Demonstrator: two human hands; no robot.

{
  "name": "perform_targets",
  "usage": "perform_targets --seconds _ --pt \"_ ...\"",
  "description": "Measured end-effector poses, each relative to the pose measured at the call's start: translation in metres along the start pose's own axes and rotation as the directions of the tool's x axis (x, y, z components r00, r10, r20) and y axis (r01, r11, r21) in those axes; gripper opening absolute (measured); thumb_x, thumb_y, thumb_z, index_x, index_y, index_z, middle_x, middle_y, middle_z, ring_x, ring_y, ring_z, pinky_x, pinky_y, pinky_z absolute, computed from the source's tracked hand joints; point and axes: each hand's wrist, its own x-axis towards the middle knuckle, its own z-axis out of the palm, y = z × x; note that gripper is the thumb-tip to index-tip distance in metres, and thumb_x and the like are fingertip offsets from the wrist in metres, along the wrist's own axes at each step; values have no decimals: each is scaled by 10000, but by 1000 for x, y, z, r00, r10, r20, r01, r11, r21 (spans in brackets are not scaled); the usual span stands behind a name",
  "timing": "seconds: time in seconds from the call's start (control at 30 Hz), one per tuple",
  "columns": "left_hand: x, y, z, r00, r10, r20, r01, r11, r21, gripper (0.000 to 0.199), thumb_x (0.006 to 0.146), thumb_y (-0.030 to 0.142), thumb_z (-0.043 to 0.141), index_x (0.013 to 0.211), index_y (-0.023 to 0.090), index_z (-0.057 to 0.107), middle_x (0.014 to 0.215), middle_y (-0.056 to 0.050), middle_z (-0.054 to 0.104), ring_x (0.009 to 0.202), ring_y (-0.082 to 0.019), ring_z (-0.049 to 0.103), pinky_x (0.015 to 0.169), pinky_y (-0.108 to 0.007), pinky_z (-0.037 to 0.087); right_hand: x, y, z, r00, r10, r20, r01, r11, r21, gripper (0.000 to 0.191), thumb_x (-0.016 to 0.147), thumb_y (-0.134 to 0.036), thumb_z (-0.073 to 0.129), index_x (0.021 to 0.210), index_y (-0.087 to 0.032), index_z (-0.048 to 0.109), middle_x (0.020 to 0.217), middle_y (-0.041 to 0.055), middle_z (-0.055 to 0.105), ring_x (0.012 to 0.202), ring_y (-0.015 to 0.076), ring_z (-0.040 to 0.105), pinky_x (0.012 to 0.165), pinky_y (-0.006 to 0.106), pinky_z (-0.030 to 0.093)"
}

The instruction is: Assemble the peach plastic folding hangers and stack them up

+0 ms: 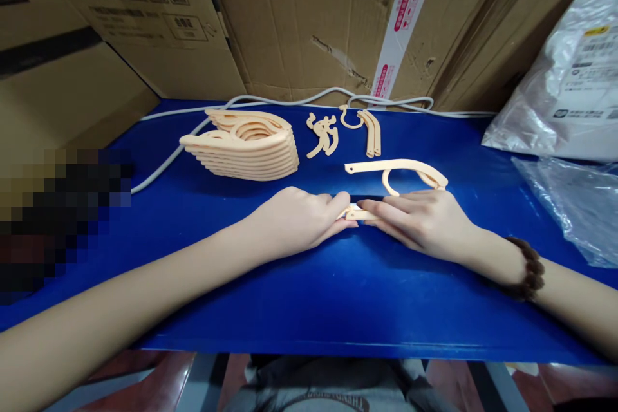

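My left hand point(309, 219) and my right hand point(420, 222) meet near the middle of the blue table. Between them is a cream plastic folding hanger point(361, 214), pinched by the fingers of both. Only its jointed part with a small round hole shows; the fingers cover the rest. Just behind my right hand appears a curved cream hanger arm point(396, 166) with a ring-shaped piece below it. Whether it joins the held part I cannot tell. A stack of folded cream hangers point(246, 151) lies beyond my left hand.
Loose hooks point(322, 134) and short curved arms point(371, 134) lie at the back of the blue table point(290, 302). A white cable point(299, 102) runs along cardboard boxes point(309, 26). Plastic bags point(555, 90) sit at the right. Pixelation hides something at the left.
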Motion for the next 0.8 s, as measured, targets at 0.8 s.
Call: perform_targets --seconds 0.8 --pt "0 9 -4 983 56 -175 -2 956 294 370 1036 343 347 772 152 523 601 -27 559 484 -161 558 420 -267 241 -2 4 3 993 72 90 -90 972 217 356 1045 -364 358 1075 -164 652 730 11 711 569 107 619 505 242 330"
